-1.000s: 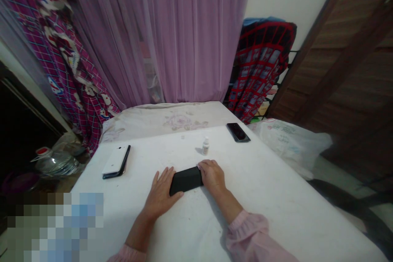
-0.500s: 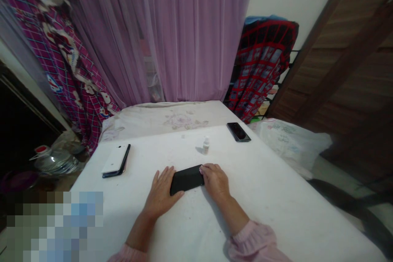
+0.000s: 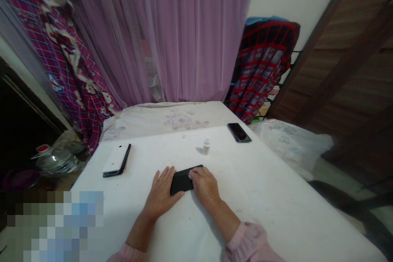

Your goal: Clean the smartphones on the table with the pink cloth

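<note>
A black phone [image 3: 181,183] lies flat on the white-covered table, near the middle. My left hand [image 3: 162,192] rests at its left end, with the thumb along the near edge and the fingers spread at the far corner. My right hand [image 3: 205,186] is over the right part of the phone, its fingers pinched together on a small pale thing at the phone's surface, too small to make out. Beyond the hands a small white bottle [image 3: 206,147] stands upright.
At the left lie stacked phones, a white one [image 3: 116,159] on top. Another dark phone [image 3: 239,132] lies near the right edge. A plastic bag [image 3: 291,143] is beside the table, and a large clear bottle [image 3: 57,159] stands on the left.
My right hand has slid left along the phone, from its right end toward the middle. My left hand has stayed in place.
</note>
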`<state>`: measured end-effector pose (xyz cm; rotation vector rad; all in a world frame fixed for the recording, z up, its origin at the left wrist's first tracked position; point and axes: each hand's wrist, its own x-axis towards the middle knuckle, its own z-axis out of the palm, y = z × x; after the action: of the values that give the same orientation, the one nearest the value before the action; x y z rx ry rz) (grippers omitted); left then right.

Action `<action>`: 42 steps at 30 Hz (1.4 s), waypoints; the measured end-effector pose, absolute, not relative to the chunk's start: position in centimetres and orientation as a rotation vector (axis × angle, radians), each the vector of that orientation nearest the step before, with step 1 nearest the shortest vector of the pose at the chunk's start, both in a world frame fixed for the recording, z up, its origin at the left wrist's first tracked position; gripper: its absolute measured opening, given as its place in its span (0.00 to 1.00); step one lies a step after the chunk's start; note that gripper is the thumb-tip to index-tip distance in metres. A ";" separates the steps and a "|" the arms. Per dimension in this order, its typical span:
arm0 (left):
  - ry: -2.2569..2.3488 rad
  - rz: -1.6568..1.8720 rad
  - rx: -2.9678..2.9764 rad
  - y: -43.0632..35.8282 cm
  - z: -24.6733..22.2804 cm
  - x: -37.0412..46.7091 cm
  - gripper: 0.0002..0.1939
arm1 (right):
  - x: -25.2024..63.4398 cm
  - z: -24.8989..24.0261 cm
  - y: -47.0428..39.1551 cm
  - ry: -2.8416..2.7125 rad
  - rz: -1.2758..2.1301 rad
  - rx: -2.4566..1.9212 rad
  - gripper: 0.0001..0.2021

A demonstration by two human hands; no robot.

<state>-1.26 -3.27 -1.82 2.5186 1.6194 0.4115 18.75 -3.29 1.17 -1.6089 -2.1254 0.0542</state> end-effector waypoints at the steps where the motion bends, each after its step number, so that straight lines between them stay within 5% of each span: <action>1: 1.620 0.412 2.516 -3.3 -1.8 -1.3 0.35 | 19.0 1.3 -3.4 -2.132 0.065 -1.600 0.11; 32: 1.599 0.432 2.483 -3.2 -1.7 -1.2 0.35 | 22.0 1.0 -4.4 -2.025 -0.002 -1.760 0.12; 42: 1.611 0.407 2.495 -3.2 -1.6 -1.2 0.34 | 18.9 0.6 -5.5 -2.147 0.052 -1.506 0.10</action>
<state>-1.21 -3.23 -1.63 2.4953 1.6108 0.4074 18.89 -5.49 0.55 -1.5064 -2.1474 0.0517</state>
